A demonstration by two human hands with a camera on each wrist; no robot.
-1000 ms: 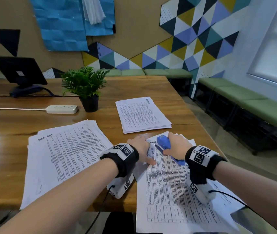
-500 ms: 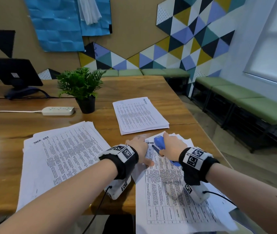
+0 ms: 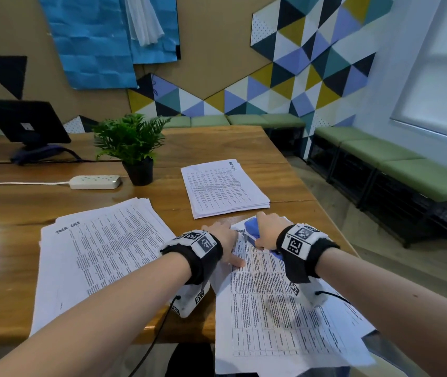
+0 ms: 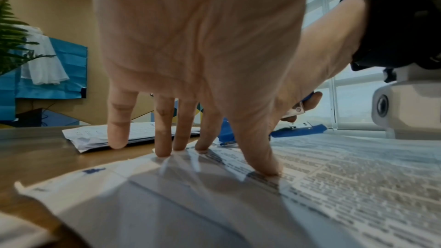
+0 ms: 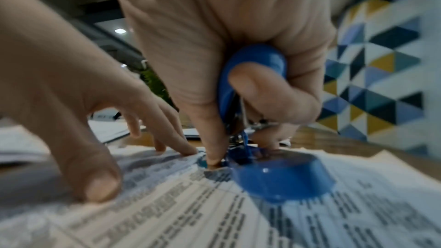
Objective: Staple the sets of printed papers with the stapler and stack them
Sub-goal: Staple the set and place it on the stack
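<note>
From the head camera I see my left hand (image 3: 223,240) flat, fingers spread, pressing the paper set (image 3: 279,308); the blue stapler (image 3: 253,229) sits at its far left corner, long axis running away from me. The left wrist camera shows straight fingertips (image 4: 163,150) on paper. In the right wrist camera my right hand (image 5: 238,63) grips the stapler.

My left hand (image 3: 223,242) lies spread, palm down, its straight fingertips (image 4: 267,167) pressing flat. My right hand (image 3: 268,229) sits just beside it, fingers and thumb curled tight in a grip. Both forearms reach forward, wrists banded and nearly touching.
</note>
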